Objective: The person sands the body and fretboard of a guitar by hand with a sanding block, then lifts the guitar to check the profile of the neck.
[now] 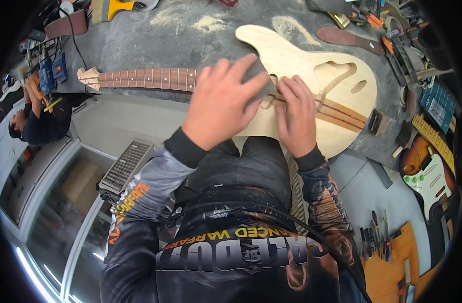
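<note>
An unfinished pale wood electric guitar body (342, 129) with routed cavities and a brown centre stripe lies on the bench, its fretted neck (135, 79) stretching left. My left hand (222, 103) has its fingers bent over a dark grey flat piece (256, 76), perhaps abrasive sheet, where neck and body meet. My right hand (296, 116) is just to its right, fingers together and curled down at the neck joint beside the piece; what they grip there is hidden.
The dark bench (175, 38) holds a brush (117, 10), tools (393, 60) and a red-brown strip (350, 40). A sunburst guitar (428, 177) is at right. Another person (36, 121) works at far left. A grey radiator-like unit (125, 169) stands below the bench's left side.
</note>
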### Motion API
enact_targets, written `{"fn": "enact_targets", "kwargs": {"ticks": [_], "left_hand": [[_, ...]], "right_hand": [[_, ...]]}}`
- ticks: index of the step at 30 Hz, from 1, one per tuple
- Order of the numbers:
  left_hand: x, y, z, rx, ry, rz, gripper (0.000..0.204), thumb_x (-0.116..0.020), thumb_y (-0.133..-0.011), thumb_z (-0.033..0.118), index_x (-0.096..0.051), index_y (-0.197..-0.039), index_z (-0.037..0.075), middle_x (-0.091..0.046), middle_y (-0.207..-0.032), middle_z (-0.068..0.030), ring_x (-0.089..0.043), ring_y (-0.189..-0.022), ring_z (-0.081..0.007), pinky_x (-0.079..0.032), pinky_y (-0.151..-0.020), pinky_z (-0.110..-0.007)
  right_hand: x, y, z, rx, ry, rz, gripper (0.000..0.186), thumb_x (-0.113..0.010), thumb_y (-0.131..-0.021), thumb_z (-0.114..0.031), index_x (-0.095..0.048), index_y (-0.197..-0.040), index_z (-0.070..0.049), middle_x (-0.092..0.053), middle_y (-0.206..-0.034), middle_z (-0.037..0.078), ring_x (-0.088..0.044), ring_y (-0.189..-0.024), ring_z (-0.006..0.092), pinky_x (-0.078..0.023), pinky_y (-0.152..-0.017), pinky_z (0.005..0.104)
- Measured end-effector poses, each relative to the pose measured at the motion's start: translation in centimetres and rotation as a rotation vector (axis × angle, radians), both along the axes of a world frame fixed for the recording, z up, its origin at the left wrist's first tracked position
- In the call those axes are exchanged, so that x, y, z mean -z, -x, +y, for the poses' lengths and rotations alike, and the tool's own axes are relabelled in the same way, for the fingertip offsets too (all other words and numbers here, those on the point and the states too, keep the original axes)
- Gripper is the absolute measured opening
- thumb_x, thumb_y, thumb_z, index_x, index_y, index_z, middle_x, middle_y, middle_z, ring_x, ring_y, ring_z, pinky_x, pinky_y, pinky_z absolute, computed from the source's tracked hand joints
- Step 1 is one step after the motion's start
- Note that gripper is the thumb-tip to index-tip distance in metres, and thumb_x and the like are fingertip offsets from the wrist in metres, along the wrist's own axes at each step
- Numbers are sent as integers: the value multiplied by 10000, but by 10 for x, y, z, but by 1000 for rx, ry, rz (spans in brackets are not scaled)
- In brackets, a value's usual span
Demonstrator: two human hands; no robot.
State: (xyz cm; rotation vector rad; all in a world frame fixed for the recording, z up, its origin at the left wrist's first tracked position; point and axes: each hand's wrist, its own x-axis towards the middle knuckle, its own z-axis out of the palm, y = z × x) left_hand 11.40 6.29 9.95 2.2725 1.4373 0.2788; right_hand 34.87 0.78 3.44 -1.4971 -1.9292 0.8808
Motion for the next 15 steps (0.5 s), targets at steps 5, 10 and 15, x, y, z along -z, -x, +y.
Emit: {"fn": "enact_targets", "kwargs": {"ticks": [5, 10, 15], "left_hand": [[7, 52, -9, -112, 19, 116, 514, -879, -846, 197, -806, -1355, 175, -699, -1442, -139, -650, -1190, -360, -514, -1008, -489], [-5, 7, -16, -146, 60, 3, 465, -849, -856, 201, -811, -1320, 206, -690, -1427, -113, -629, -1223, -347, -479, -989, -507], [9, 27, -24, -113, 24, 102, 484, -856, -864, 213, -804, -1344, 175, -684, -1428, -135, -626, -1223, -354, -485, -999, -481]], "right_hand": [[14, 3, -6, -12, -49, -150, 691, -715, -946, -18, -547, -1614, -77, -577, -1614, 160, -457, -1607, 430, -307, -1337, 635], [18, 2, -2, -2, -58, -69, 693, -705, -953, 1, -523, -1620, -47, -572, -1621, 166, -449, -1614, 442, -317, -1335, 632], [15, -4, -3, -15, -37, -39, 698, -680, -962, 26, -507, -1634, -48, -567, -1626, 180, -457, -1609, 446, -325, -1330, 633]]}}
